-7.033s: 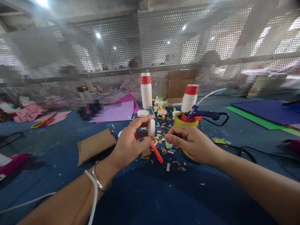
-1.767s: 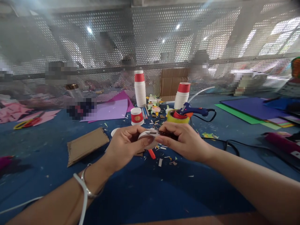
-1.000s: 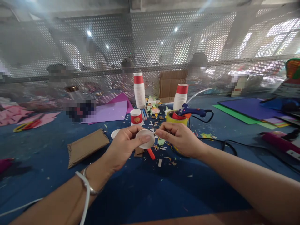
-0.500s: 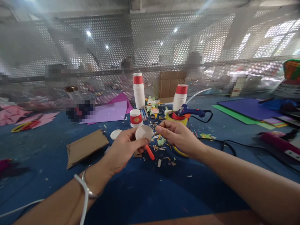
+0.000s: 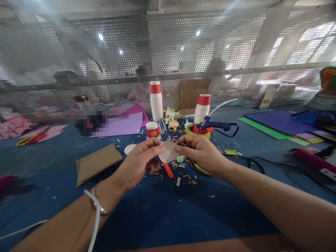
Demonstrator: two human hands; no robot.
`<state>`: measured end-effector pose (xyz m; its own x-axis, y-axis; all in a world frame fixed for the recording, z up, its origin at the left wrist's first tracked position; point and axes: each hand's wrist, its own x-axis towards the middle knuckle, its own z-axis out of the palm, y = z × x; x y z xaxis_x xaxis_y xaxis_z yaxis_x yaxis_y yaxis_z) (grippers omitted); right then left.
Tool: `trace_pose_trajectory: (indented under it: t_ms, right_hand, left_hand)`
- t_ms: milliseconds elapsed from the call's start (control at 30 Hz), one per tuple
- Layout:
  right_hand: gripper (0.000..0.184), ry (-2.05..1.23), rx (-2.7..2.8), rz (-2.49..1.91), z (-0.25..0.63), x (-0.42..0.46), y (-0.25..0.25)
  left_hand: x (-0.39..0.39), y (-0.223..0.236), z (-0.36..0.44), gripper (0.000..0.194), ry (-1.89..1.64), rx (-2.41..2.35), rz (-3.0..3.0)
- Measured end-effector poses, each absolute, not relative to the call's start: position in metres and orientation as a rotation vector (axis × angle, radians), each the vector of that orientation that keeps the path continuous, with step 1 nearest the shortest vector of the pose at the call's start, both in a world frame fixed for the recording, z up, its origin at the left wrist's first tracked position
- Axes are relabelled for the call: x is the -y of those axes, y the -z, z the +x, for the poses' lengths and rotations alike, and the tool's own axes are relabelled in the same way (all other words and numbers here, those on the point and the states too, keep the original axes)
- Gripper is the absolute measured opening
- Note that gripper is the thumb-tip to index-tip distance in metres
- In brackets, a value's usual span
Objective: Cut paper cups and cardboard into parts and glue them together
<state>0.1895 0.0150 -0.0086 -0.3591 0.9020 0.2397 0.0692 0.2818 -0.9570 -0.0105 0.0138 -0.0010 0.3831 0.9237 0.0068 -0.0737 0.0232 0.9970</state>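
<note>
Between my two hands is a small white paper disc [image 5: 168,152], tilted with its flat face toward me. My left hand [image 5: 140,159] pinches its left side, thumb on top. At its right edge, my right hand [image 5: 196,152] is closed, its thumb on the disc. A thin dark sliver shows by the right fingertips, too small to name. Beneath the disc lies an orange-red pen-like stick [image 5: 168,170] on the blue table. Just beyond stands an upside-down red and white paper cup [image 5: 153,131]. A white lid-like round [image 5: 130,149] is partly behind my left hand.
Two stacks of paper cups [image 5: 156,105] stand at the back. A blue glue gun [image 5: 214,123] rests on a yellow tape roll [image 5: 191,130], its black cord running right. Corrugated cardboard [image 5: 98,164] lies left, purple paper [image 5: 123,124] behind it. Paper scraps litter the middle.
My right hand has moved left onto the disc's edge. The disc has shifted slightly right and down, with my left thumb now higher on its left side.
</note>
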Motion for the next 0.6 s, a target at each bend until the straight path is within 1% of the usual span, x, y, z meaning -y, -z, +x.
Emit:
trace_pose_trajectory:
  t_ms: [133, 300, 400, 500, 600]
  right_hand:
    - [0.025, -1.168, 1.666, -0.874, 0.1905, -0.0161, 0.0079]
    - [0.022, -1.161, 1.692, -0.878, 0.1914, -0.0163, 0.0075]
    - [0.026, -1.178, 1.702, -0.866, 0.1917, -0.0162, 0.0069]
    - [0.031, -1.092, 1.728, -0.844, 0.1936, -0.016, 0.0064]
    - [0.035, -0.961, 1.764, -0.873, 0.1962, -0.0158, 0.0062]
  left_hand:
    - [-0.017, 0.0002, -0.0121, 0.029, -0.874, -0.729, 1.199]
    - [-0.0124, -0.0018, -0.0143, 0.024, -0.742, -0.632, 1.147]
    - [-0.0101, -0.0018, -0.0159, 0.025, -0.739, -0.64, 1.171]
    - [-0.0119, -0.0005, -0.0168, 0.028, -0.777, -0.66, 1.296]
    - [-0.0177, 0.0018, -0.0168, 0.031, -0.935, -0.69, 1.433]
